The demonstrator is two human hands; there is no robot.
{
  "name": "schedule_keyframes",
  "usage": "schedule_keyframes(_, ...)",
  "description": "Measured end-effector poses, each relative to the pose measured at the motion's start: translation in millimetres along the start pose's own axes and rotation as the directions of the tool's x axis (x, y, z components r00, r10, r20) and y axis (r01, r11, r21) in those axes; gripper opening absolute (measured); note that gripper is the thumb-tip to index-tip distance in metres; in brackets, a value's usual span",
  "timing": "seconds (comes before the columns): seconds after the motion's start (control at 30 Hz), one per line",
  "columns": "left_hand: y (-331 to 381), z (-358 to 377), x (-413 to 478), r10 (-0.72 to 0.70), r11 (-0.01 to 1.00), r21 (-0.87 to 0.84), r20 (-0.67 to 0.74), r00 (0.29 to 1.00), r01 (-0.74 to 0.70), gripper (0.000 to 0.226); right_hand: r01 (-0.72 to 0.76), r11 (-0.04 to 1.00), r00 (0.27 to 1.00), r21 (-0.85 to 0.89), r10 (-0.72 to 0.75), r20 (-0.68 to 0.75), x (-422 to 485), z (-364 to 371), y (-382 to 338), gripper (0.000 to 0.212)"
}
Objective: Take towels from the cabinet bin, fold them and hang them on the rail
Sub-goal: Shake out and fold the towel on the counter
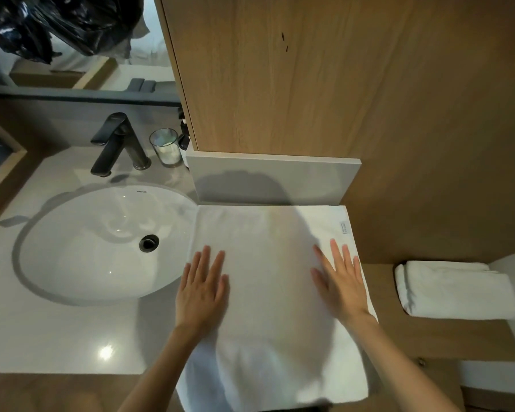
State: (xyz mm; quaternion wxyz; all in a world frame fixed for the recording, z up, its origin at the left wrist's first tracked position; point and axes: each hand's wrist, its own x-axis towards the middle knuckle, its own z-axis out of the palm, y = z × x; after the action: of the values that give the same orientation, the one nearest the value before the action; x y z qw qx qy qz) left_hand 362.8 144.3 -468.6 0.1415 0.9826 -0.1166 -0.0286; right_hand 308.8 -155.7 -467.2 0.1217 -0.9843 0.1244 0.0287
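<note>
A white towel lies spread flat on the grey counter to the right of the sink, its near end hanging over the front edge. A small label sits at its far right corner. My left hand rests flat on the towel's left part, fingers straight. My right hand presses flat near the towel's right edge, fingers spread. A second white towel, folded, lies on a lower wooden shelf at the right. No rail or cabinet bin is in view.
A white oval sink with a black faucet fills the counter's left. A glass tumbler and a dark bottle stand behind it. A tall wooden cabinet rises directly behind the towel.
</note>
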Motion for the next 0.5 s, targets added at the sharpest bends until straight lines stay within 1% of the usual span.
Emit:
schedule_keyframes(0.03, 1.2, -0.4, -2.2, -0.02, 1.0, -0.011, 0.008, 1.0, 0.02, 0.061, -0.018, 1.0, 1.0, 0.006, 0.018, 0.016, -3.7, -2.5, -4.0, 0.068)
schedule_keyframes(0.1, 6.5, -1.9, -11.9, -0.053, 0.997, -0.052, 0.0, 0.999, 0.053, 0.061, -0.03, 0.999, 0.999, 0.039, 0.029, 0.015, -18.2, -6.9, -14.0, 0.057)
schedule_keyframes(0.17, 15.6, -0.8, -28.4, -0.023, 0.997, -0.07, 0.018, 1.0, 0.024, 0.061, 0.033, 0.996, 0.999, 0.077, -0.032, -0.015, -41.9, -5.8, -25.9, 0.052)
schedule_keyframes(0.23, 22.5, 3.7, -43.2, 0.01, 0.998, -0.069, 0.047, 0.999, -0.007, 0.059, 0.074, 0.996, 0.997, 0.057, -0.074, 0.001, -64.2, 4.0, -35.5, 0.053)
schedule_keyframes(0.37, 20.6, 8.4, -42.0, 0.015, 1.0, -0.025, 0.017, 1.0, -0.014, 0.056, 0.012, 1.0, 0.999, 0.015, -0.011, -0.03, -69.6, 19.8, -42.5, 0.053)
schedule_keyframes(0.5, 11.0, 4.3, -25.8, 0.064, 0.997, -0.042, 0.018, 0.998, -0.063, 0.056, -0.027, 1.0, 0.999, -0.013, 0.026, -0.046, -62.2, 22.4, -54.5, 0.054)
